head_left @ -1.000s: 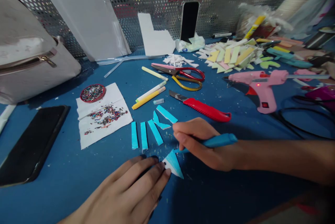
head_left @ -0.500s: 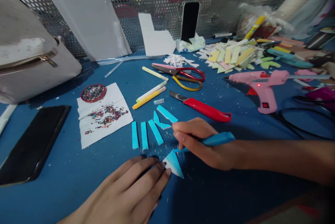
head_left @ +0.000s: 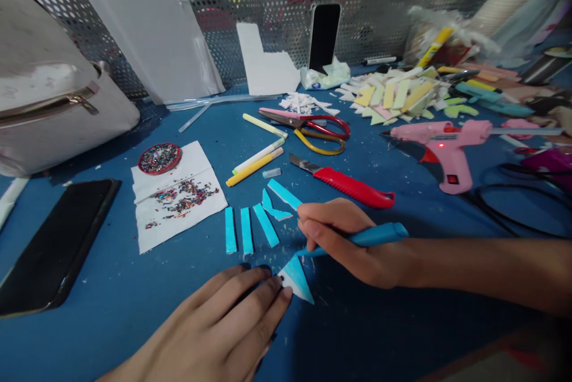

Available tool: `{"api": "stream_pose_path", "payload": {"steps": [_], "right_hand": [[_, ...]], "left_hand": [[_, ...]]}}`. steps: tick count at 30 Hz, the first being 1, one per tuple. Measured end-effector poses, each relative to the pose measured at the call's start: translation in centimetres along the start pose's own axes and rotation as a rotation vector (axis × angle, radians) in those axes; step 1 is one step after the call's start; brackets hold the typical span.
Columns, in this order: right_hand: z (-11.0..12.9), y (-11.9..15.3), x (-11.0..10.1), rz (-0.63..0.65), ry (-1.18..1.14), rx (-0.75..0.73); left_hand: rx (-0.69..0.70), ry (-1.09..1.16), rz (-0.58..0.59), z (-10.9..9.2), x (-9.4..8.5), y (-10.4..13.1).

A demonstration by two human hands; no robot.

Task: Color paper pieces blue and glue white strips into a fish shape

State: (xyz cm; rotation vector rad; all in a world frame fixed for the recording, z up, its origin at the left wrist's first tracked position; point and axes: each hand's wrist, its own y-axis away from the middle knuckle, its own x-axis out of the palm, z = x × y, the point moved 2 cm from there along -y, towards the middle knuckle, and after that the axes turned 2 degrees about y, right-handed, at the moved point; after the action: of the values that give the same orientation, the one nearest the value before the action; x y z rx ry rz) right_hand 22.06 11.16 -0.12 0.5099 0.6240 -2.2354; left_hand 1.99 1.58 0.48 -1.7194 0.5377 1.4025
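Note:
My right hand grips a blue marker in a writing hold. Its tip meets the top corner of a small triangular piece of white card or foam, which is coloured blue over its upper and right part. My left hand lies with fingers outstretched, the fingertips pressing the left edge of that piece to the table; the thumb is hidden. Above the piece lie several cut blue strips, plus one bent, angular blue scrap.
A red utility knife with its blade out lies beyond my right hand. Behind it are scissors, markers and a lit pink glue gun. Left stand a glitter dish on paper and a phone.
My right hand and the marker have shifted slightly to the right, the tip still at the piece's top corner. The left hand and the piece have not moved.

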Motion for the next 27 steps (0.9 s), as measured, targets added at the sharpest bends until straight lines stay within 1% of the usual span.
{"api": "stream_pose_path", "payload": {"steps": [6,10,20,27], "right_hand": [[-0.07,0.00,0.09,0.006,0.021,-0.029],[-0.11,0.02,0.08,0.041,0.024,-0.025],[-0.05,-0.02,-0.01,0.014,0.036,-0.014],[-0.05,-0.10,0.04,0.023,0.002,-0.029]], "left_hand": [[0.005,-0.004,-0.004,-0.01,-0.05,0.17],[0.006,-0.007,-0.001,0.07,-0.14,-0.04],[0.005,0.011,0.005,0.13,0.05,0.34],[0.008,-0.008,-0.005,-0.04,0.06,-0.09]]}}
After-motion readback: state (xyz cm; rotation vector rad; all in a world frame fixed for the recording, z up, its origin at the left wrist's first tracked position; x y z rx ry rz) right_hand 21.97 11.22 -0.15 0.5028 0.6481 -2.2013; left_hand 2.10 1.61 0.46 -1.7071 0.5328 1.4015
